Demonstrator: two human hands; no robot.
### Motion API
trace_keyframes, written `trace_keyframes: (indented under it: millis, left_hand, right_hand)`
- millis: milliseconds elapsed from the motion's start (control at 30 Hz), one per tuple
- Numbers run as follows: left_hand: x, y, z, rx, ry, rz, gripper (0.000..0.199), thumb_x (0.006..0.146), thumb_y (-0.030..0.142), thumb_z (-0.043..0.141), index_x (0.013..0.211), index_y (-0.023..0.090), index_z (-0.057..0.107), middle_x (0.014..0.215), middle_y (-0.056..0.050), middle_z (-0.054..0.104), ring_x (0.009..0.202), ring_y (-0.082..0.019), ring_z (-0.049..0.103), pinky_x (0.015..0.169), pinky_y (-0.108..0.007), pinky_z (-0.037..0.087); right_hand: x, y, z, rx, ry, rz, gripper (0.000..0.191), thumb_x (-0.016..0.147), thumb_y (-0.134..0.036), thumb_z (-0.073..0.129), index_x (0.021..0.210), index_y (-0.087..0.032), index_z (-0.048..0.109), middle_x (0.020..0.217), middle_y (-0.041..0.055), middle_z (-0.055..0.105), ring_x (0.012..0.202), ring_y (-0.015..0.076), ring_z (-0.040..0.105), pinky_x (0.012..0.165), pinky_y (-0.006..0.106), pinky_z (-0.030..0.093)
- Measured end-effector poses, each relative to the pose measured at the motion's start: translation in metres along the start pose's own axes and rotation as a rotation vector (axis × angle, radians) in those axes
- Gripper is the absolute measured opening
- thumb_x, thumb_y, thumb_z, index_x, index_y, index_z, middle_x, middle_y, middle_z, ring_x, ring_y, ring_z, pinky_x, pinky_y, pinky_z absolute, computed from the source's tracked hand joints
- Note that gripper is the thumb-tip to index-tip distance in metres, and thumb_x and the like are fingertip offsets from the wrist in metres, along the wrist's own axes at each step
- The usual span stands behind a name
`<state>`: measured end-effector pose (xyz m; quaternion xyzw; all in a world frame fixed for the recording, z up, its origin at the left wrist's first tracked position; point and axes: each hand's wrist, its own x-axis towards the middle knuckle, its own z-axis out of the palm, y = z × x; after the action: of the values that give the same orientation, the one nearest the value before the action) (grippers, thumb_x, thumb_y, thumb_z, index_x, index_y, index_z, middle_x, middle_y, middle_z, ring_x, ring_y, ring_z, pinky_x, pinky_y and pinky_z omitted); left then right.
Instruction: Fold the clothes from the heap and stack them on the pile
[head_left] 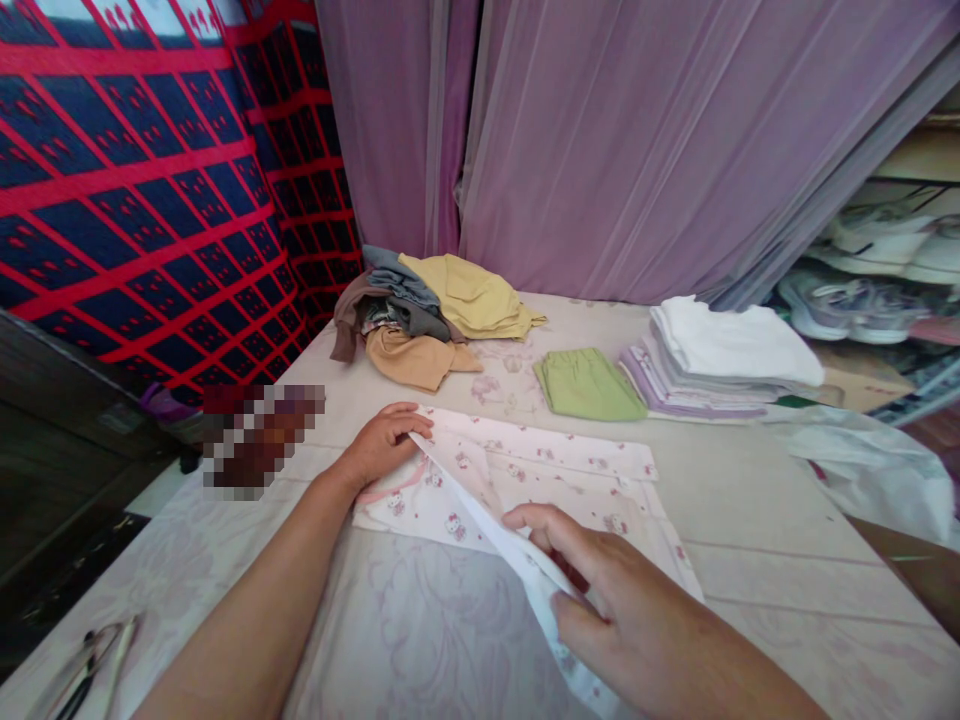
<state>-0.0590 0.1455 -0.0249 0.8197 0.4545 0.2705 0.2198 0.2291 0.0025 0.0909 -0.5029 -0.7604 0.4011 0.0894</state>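
A white printed shirt (517, 470) with small cartoon figures and a pink-trimmed edge at its left lies partly folded on the cloth-covered surface in front of me. My left hand (390, 440) is at its upper left corner, fingers bent over the fabric and gripping it there. My right hand (607, 580) pinches the shirt's near edge between thumb and fingers, lifting it off the surface. A raised flap of fabric stretches between the two hands. My right hand hides part of the shirt beneath it.
Behind the shirt are a loose clothes pile (420, 310), folded green shorts (589, 382) and a folded clothes stack (727, 350). A plastic bag (877, 470) and shoes (855, 305) are at the right. Glasses (94, 655) lie near left. Purple curtains (600, 140) hang behind.
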Motion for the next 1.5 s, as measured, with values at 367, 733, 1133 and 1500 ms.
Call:
trace_keyframes:
  millis: [367, 733, 1133, 1500]
  left_hand:
    - [0.002, -0.011, -0.002, 0.142, 0.167, -0.107, 0.023, 0.084, 0.033, 0.049, 0.092, 0.024, 0.068, 0.098, -0.003, 0.071, 0.111, -0.023, 0.054, 0.102, -0.041, 0.037]
    - [0.01, -0.013, 0.003, 0.27, 0.212, -0.21, 0.023, 0.084, 0.035, 0.049, 0.083, 0.02, 0.066, 0.11, -0.009, 0.066, 0.107, -0.025, 0.057, 0.097, -0.041, 0.04]
    - [0.011, -0.011, 0.005, 0.286, 0.272, -0.25, 0.024, 0.083, 0.035, 0.053, 0.097, 0.019, 0.065, 0.106, -0.009, 0.067, 0.102, -0.025, 0.059, 0.093, -0.04, 0.044]
    - [0.017, 0.048, 0.02, 0.236, -0.099, 0.296, 0.021, 0.086, 0.027, 0.058, 0.104, 0.027, 0.068, 0.115, -0.003, 0.067, 0.11, -0.021, 0.055, 0.098, -0.04, 0.039]
  right_hand:
    - [0.027, 0.115, -0.062, 0.243, 0.516, 0.229, 0.038, 0.07, -0.044, 0.059, 0.101, -0.023, 0.061, 0.082, 0.0039, 0.067, 0.069, 0.0197, 0.062, 0.059, 0.03, 0.047]
    - [0.061, 0.164, -0.034, -0.23, 0.893, 0.46, 0.048, 0.081, -0.044, 0.043, 0.119, -0.019, 0.057, 0.079, 0.0043, 0.065, 0.065, 0.0191, 0.059, 0.063, 0.031, 0.043]
    - [0.064, 0.167, -0.031, -0.466, 0.898, 0.508, 0.04, 0.085, -0.034, 0.045, 0.121, -0.022, 0.057, 0.099, 0.0023, 0.071, 0.082, 0.02, 0.062, 0.065, 0.029, 0.041]
    - [0.059, 0.148, -0.03, -0.601, 1.027, 0.331, 0.031, 0.085, -0.037, 0.047, 0.105, -0.021, 0.065, 0.103, 0.0049, 0.065, 0.076, 0.0171, 0.061, 0.059, 0.028, 0.039]
